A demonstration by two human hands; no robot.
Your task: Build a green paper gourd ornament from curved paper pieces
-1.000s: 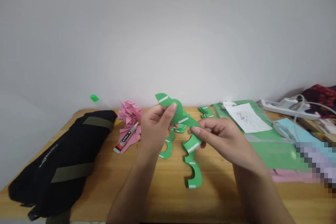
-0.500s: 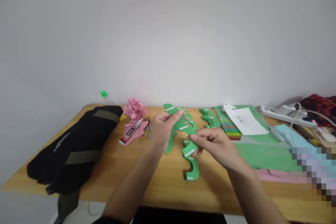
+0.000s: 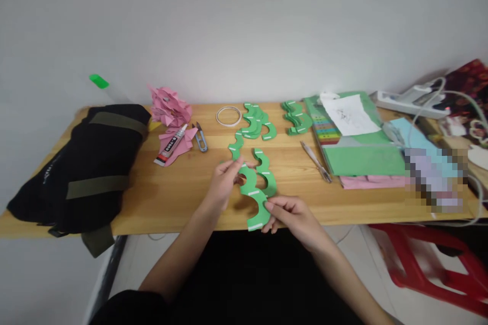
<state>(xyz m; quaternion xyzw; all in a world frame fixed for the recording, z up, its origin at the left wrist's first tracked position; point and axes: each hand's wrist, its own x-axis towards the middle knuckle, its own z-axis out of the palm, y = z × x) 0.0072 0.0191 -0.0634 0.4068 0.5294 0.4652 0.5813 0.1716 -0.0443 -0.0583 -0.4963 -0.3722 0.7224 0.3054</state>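
Note:
A wavy green paper strip [image 3: 258, 198] with white tape strips across it hangs between my two hands near the table's front edge. My left hand [image 3: 225, 179] pinches its upper part, thumb on top. Lower down, my right hand [image 3: 290, 213] grips the strip's right edge between thumb and fingers. Another wavy green piece [image 3: 266, 170] lies just beyond, partly behind the held one. Farther back rest several stacked green wavy pieces [image 3: 253, 121], with a second green stack [image 3: 296, 118] to their right.
A glue tube [image 3: 171, 145], thread snips [image 3: 200, 138] and crumpled pink paper [image 3: 170, 106] are left of centre. A white ring [image 3: 229, 116] lies at the back. A black bag [image 3: 99, 162] covers the left side. On the right are a pen [image 3: 316, 161], green sheets [image 3: 364, 161] and a power strip [image 3: 412, 101].
My view has tilted downward, bringing the ring, pen and red stool into sight. Both hands still hold the green strip, now lower and closer to the table's front edge.

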